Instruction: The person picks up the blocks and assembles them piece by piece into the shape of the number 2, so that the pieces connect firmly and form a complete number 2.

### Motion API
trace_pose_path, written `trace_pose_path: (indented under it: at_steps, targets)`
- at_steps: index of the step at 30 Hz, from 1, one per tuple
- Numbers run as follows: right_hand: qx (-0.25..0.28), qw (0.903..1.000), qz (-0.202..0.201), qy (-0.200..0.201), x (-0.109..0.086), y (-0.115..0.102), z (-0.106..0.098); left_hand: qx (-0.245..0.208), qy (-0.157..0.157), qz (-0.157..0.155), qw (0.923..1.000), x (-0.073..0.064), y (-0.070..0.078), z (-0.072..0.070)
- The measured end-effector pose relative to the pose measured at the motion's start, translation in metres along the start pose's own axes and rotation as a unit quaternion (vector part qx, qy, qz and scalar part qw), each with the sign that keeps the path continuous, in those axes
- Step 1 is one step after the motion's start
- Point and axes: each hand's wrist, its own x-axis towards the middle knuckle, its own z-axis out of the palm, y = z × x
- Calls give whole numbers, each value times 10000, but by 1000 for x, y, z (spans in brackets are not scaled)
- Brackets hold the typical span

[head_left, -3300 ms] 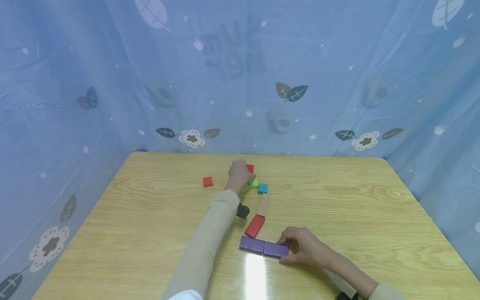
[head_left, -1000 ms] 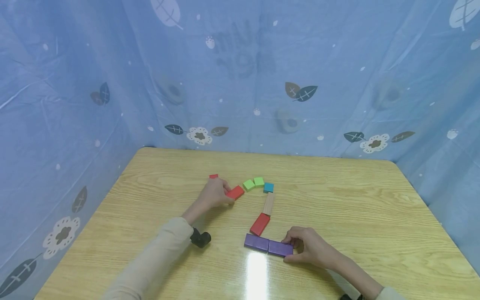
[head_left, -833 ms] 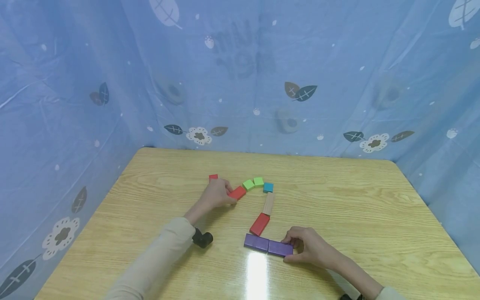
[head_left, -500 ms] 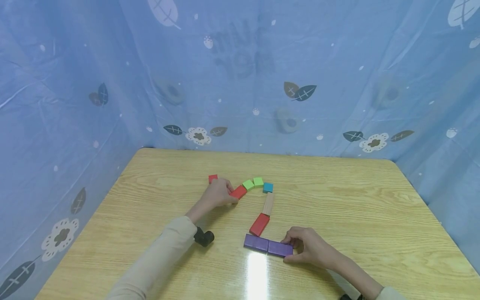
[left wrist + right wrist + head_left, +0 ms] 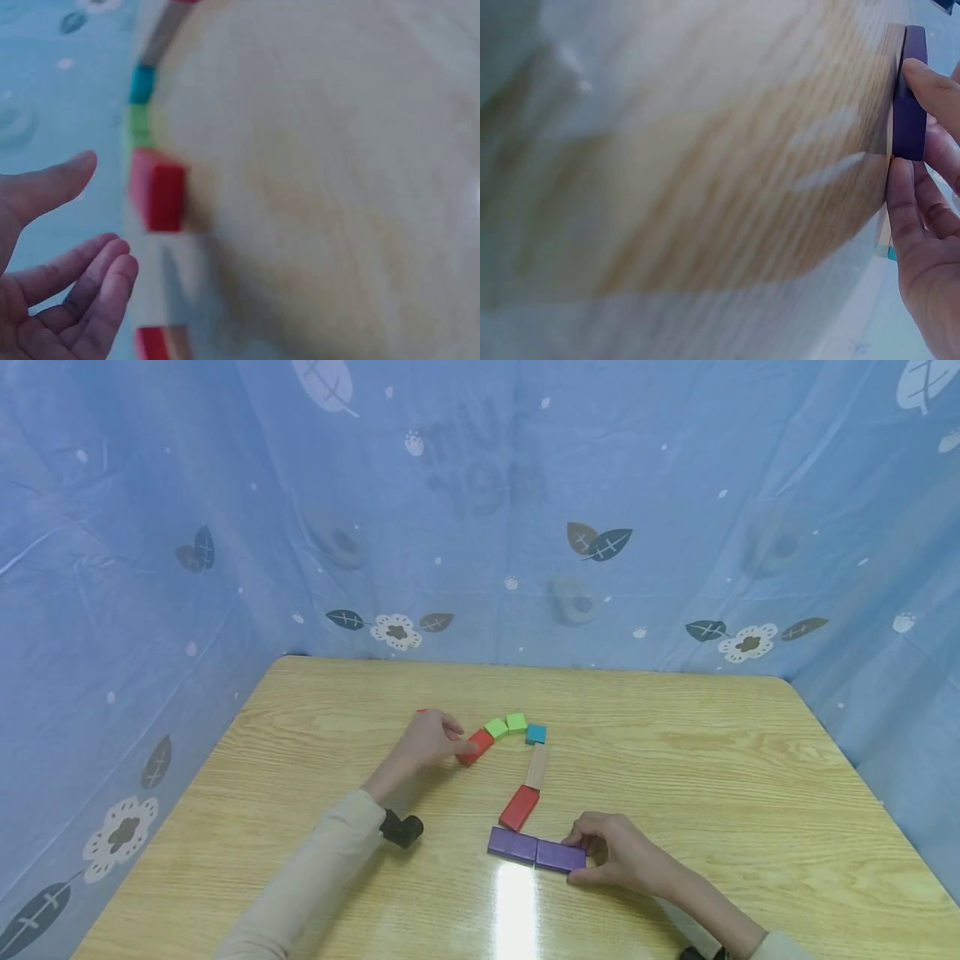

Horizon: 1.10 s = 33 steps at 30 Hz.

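Observation:
A curved line of toy blocks lies on the table. My left hand [image 5: 426, 742] hovers beside its upper end, at a red block [image 5: 477, 747]. In the left wrist view, thumb and fingers of that hand [image 5: 71, 300] spread apart, off the red block [image 5: 166, 193]. Following it are two green blocks [image 5: 507, 727], a blue block [image 5: 536, 734], a plain wood block [image 5: 537, 766], another red block [image 5: 519, 808] and two purple blocks. My right hand [image 5: 628, 857] pinches the end purple block [image 5: 560, 857]; the right wrist view shows the thumb on a purple block [image 5: 910, 135].
One more red block [image 5: 422, 711] lies mostly hidden behind my left hand. The wooden table [image 5: 675, 760] meets a blue patterned curtain [image 5: 480, 527] at the back and sides. A black device [image 5: 402, 829] is strapped under the left wrist.
The left hand brought a red block from the line's top down to the left of the green blocks, turned it against them, and let go. The right hand stayed on the purple block.

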Motion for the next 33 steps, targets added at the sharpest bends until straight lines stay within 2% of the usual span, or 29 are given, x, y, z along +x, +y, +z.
trace_pose_path:
  at_steps: [4, 6, 8, 11, 14, 18, 21, 25, 29, 33]
  targets:
    - [9, 10000, 47, -18, 0, 0, -1, -428, 381, 360, 9977, 7, -9, -21]
    - [-8, 10000, 49, -8, 0, 0, -1, -494, 461, 509, 9964, 12, -17, -31]
    - [-8, 10000, 28, 1, 0, 0, -1, -515, 337, 549, 9966, 15, -28, -39]
    - [39, 10000, -16, -5, 1, 0, -1, -252, -100, 612, 9978, 18, -46, -46]
    - [72, 10000, -32, -25, 1, 0, -1, -83, -428, 874, 9952, 18, -60, -47]
    - [62, 10000, 8, -32, 0, -1, -1, -290, -364, 1113, 9927, 20, -72, -45]
    - [70, 10000, 27, -38, 0, -2, -1, -415, -181, 936, 9946, 24, -75, -42]
    - [91, 9999, 27, -49, 0, -2, 0, -218, 12, 531, 9984, 29, -73, -37]
    - [60, 10000, -19, -11, -1, -1, 0, -127, 93, 326, 9993, 33, -66, -32]
    - [26, 9999, -134, 37, 0, 0, 1, -217, 302, 143, 9992, 35, -59, -31]
